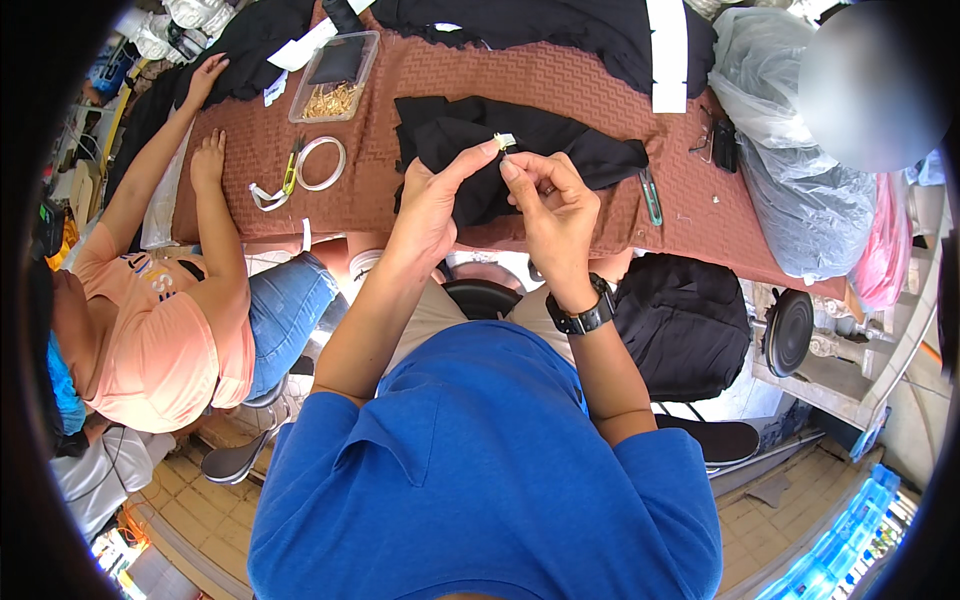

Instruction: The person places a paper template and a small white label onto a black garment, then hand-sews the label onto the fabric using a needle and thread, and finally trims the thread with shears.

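A black garment (590, 155) lies bunched on the table in front of me, part of it lifted between my hands. My left hand (430, 205) is closed on the cloth, its thumb pressed at a small white tag (504, 140) at the top edge. Close beside it, my right hand (555, 205) pinches with thumb and forefinger just below the tag. What sits in that pinch is too small to make out. On the brown tablecloth (440, 75), to the left, stands a clear plastic box (334, 80) with many small gold-coloured pieces in it.
Thread snips (291, 172) and a ring of white tape (321, 164) lie left; green-handled snips (652, 197) lie right. More black cloth (560, 30) covers the far edge. Plastic bags (790, 160) crowd the right end. A co-worker in a peach shirt (170, 350) sits left, hands on the table.
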`<state>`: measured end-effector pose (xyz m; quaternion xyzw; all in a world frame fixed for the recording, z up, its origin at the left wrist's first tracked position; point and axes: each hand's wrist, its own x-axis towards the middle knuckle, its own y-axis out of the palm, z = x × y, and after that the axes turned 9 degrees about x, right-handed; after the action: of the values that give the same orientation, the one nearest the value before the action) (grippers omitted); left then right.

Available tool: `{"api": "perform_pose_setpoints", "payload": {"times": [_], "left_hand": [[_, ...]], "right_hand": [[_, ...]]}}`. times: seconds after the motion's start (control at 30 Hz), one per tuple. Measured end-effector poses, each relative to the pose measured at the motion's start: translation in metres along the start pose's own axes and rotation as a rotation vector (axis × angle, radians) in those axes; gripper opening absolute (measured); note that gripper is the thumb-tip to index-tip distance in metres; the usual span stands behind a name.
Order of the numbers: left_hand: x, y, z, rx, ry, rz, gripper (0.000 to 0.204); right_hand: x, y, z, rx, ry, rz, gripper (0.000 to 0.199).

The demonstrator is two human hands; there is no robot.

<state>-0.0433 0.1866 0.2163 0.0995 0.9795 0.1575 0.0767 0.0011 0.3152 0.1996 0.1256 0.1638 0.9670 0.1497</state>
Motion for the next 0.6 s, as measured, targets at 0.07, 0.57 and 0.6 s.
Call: {"api": "perform_pose_setpoints", "payload": {"times": [0.07, 0.57, 0.6], "left_hand": [[0.000, 0.001, 0.000, 0.006, -0.004, -0.018, 0.015], [0.003, -0.002, 0.010, 0.038, -0.008, -0.031, 0.019], [0.004, -0.002, 0.011, 0.034, -0.003, -0.041, 0.019]], "right_hand": [[0.001, -0.001, -0.004, 0.004, -0.001, 0.000, 0.010], [0.002, -0.001, -0.012, 0.240, -0.015, -0.009, 0.019], [0.005, -0.003, -0.013, 0.203, -0.006, -0.001, 0.022]]}}
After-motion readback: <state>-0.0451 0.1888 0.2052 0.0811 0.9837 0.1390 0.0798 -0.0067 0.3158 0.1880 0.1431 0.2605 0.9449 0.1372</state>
